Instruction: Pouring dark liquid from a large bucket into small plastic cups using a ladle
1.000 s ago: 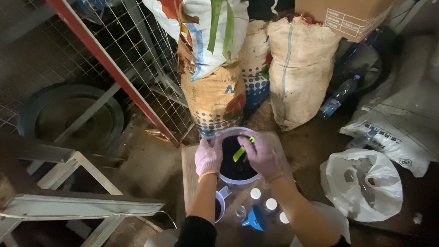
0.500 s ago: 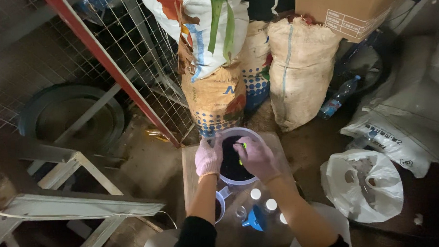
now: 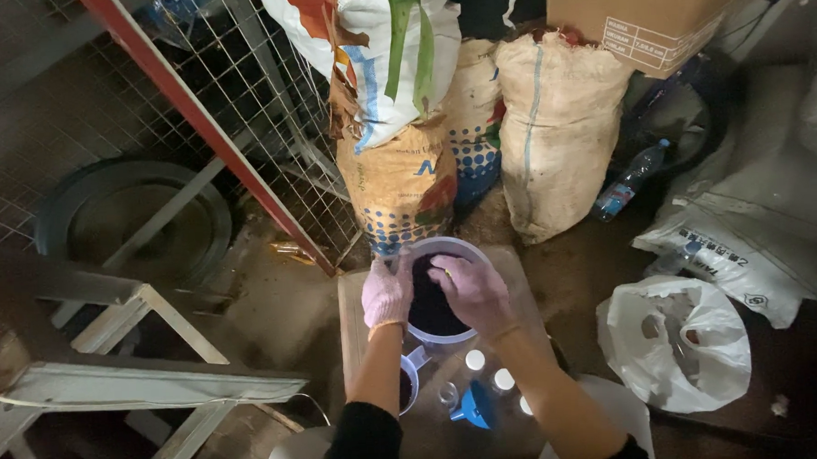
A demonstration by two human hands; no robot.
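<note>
Right hand (image 3: 471, 291) has dropped over the bowl since the earlier frame, hiding the green piece, fingers curled into the dark contents, grip contents can't tell, left hand (image 3: 386, 293) clasping the near-left rim; keep it steady; white bowl (image 3: 441, 248) sits on the board (image 3: 350, 315), near the sacks (image 3: 397, 179).

Dim dirt floor (image 3: 274, 309), wire mesh fence (image 3: 237, 99) with red post (image 3: 212, 137), stacked sacks (image 3: 560, 131) behind
</note>
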